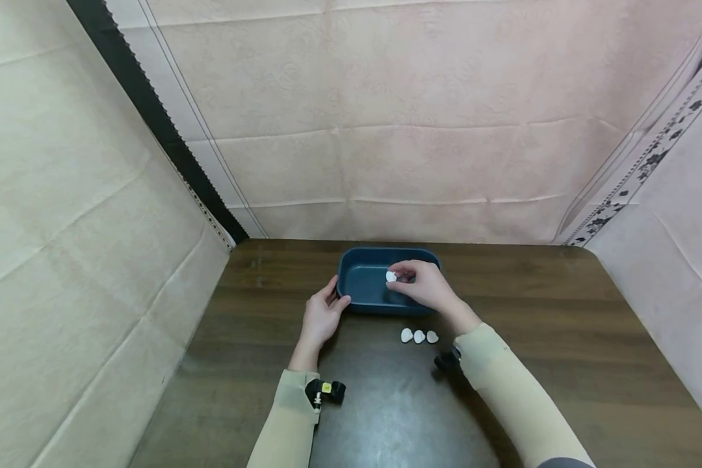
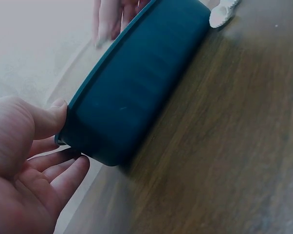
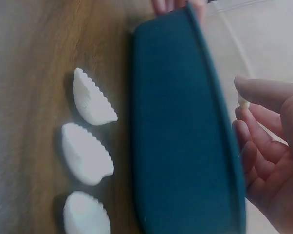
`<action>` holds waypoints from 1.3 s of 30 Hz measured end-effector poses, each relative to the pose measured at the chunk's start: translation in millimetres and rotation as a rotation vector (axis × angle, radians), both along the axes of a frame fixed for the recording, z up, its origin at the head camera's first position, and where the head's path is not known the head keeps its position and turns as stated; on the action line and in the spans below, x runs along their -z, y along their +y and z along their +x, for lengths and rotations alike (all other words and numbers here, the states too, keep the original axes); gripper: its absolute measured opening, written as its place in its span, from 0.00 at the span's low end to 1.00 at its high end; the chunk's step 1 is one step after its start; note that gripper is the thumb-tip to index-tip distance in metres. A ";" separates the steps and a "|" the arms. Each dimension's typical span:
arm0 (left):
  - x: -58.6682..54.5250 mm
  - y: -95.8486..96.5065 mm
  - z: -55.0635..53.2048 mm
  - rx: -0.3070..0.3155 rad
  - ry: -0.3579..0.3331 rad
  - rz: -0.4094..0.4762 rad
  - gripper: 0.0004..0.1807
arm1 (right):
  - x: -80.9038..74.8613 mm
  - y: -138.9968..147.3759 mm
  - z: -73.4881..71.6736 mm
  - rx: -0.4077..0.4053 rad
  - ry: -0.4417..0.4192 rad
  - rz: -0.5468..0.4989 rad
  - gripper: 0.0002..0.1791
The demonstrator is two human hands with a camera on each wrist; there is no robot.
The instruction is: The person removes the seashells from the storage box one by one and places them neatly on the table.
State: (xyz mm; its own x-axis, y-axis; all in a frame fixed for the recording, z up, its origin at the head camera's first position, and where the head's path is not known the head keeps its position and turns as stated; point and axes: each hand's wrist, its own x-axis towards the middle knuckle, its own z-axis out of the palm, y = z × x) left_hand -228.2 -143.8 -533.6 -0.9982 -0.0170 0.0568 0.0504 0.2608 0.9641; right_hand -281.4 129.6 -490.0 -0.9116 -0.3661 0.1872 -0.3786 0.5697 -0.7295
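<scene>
A dark teal rectangular basin (image 1: pixel 386 308) stands near the back of the table. My left hand (image 1: pixel 320 317) grips its left end, with the thumb (image 2: pixel 51 118) at the rim and the other fingers around the corner. Over the basin's inside, my right hand (image 1: pixel 424 285) pinches a small white seashell (image 1: pixel 391 276) between thumb and fingertips. Most of that shell is hidden by the fingers in the right wrist view. Three more white ribbed seashells (image 3: pixel 87 153) lie in a row on the table, just in front of the basin.
The brown wooden table (image 1: pixel 561 338) ends at a pale cloth wall (image 1: pixel 415 162) close behind the basin. More cloth hangs on the left (image 1: pixel 93 227) and right sides. A small black camera (image 1: pixel 326 391) is strapped to the left wrist.
</scene>
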 end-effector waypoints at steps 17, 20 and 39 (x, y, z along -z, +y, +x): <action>3.8 0.7 0.2 -0.002 -0.004 -0.009 0.35 | 0.3 63.2 78.6 0.184 -0.119 -0.168 0.19; 4.6 1.0 1.1 -0.001 -0.007 -0.011 0.35 | 8.5 78.2 84.4 0.192 -0.144 -0.125 0.20; 2.2 -0.4 -0.8 -0.002 0.006 -0.020 0.34 | 24.8 104.1 86.0 0.061 -0.336 0.057 0.14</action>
